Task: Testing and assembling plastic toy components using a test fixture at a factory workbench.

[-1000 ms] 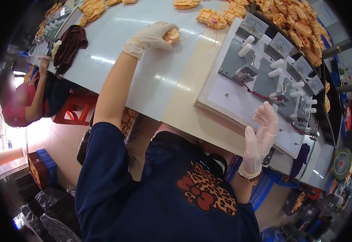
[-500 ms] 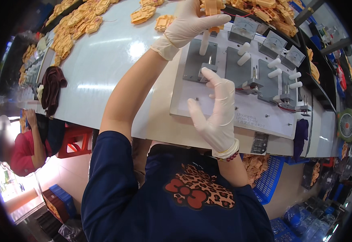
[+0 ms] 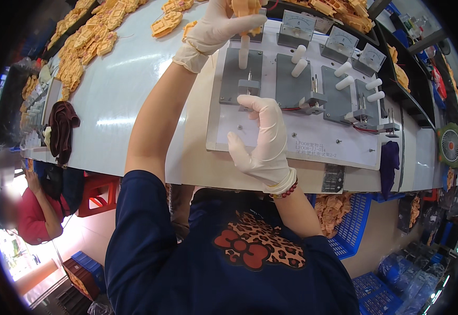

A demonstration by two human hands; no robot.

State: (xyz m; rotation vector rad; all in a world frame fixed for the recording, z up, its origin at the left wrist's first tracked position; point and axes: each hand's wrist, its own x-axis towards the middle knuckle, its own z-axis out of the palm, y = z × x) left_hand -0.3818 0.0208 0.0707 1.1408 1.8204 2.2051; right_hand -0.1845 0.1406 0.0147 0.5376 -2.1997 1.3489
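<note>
Orange plastic part point(image 3: 245, 7) pinched in gloved left hand point(image 3: 215, 29) above the test fixture point(image 3: 292, 131); right hand point(image 3: 263, 139) open, resting on it. Loading step, likely; next calls for careful seating on the station.

Open tabletop point(image 3: 129, 100) lies left of the white fixture board point(image 3: 292, 139), bounded farther left by the dark cloth point(image 3: 63, 126) and at the far edge by heaps of orange parts point(image 3: 89, 39). On the board, grey plates with upright pins point(image 3: 250, 79) and white handles point(image 3: 298, 60) crowd the far half; the near strip is bare. The left hand point(image 3: 223, 26) and right hand point(image 3: 263, 139) occupy the leftmost station.
</note>
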